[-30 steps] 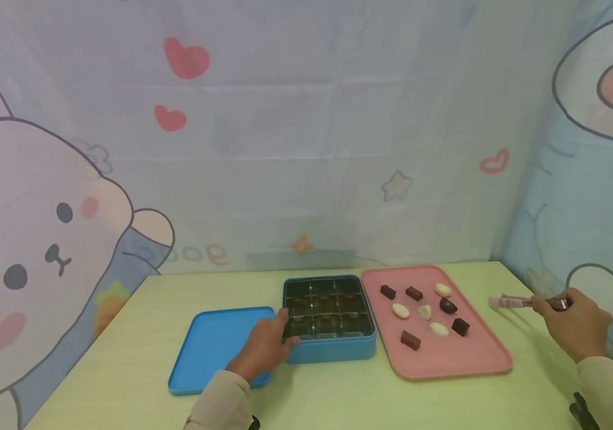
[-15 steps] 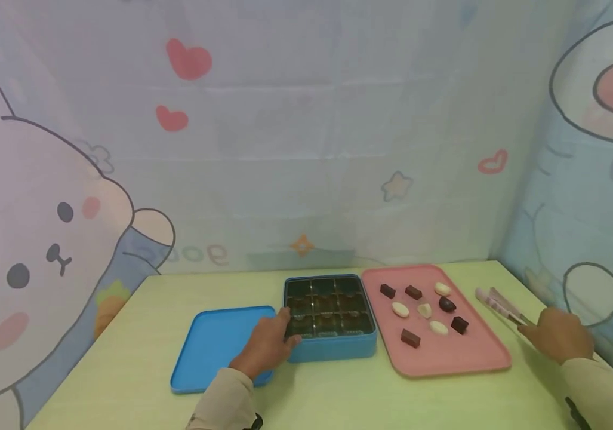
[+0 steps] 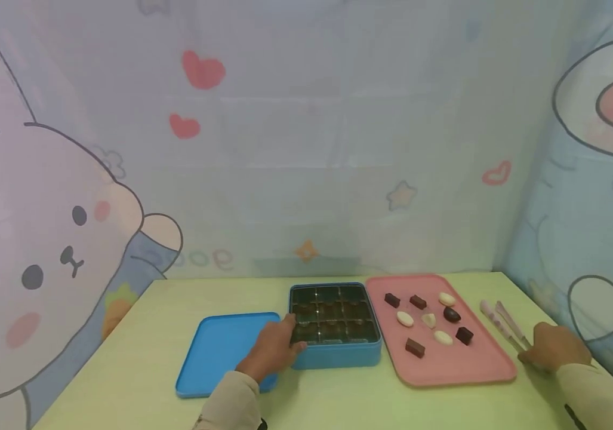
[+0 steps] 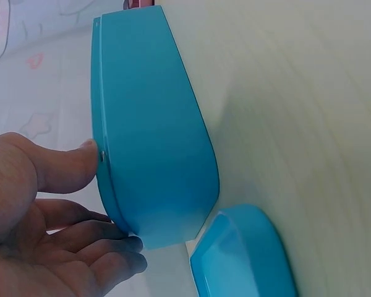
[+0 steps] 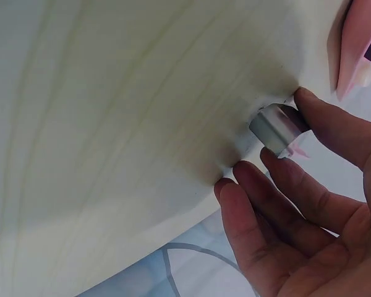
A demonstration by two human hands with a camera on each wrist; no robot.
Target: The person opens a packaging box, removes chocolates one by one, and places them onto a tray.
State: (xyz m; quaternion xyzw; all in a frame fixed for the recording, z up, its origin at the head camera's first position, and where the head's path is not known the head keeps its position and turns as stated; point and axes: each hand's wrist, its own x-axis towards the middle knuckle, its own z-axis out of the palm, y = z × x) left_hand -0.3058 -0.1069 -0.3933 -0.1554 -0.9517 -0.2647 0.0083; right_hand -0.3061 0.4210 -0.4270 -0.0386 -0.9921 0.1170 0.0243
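My left hand (image 3: 273, 351) grips the front left corner of a blue box (image 3: 338, 356), whose dark insert is split into several compartments. In the left wrist view, the thumb touches the box rim and the other fingers lie along its side. Right of the pink tray, my right hand (image 3: 557, 347) is low at the table, holding the bent end of a pair of tongs (image 3: 494, 321). The right wrist view shows the tongs' metal bend (image 5: 275, 130) between thumb and index finger, with other fingertips at the tabletop. The tongs' pale pink arms are spread apart, pointing away from me.
A pink tray (image 3: 456, 370) beside the box bears several dark chocolates (image 3: 415, 347) and white chocolates (image 3: 443, 338). Left of the box lies a shallow blue lid (image 3: 220, 352). A printed cloth (image 3: 306, 149) hangs behind the table (image 3: 338, 400).
My right hand has moved left and down to the table with the tongs, whose arms now point away and stand apart. The left hand stays on the box. The head view has tilted up slightly.
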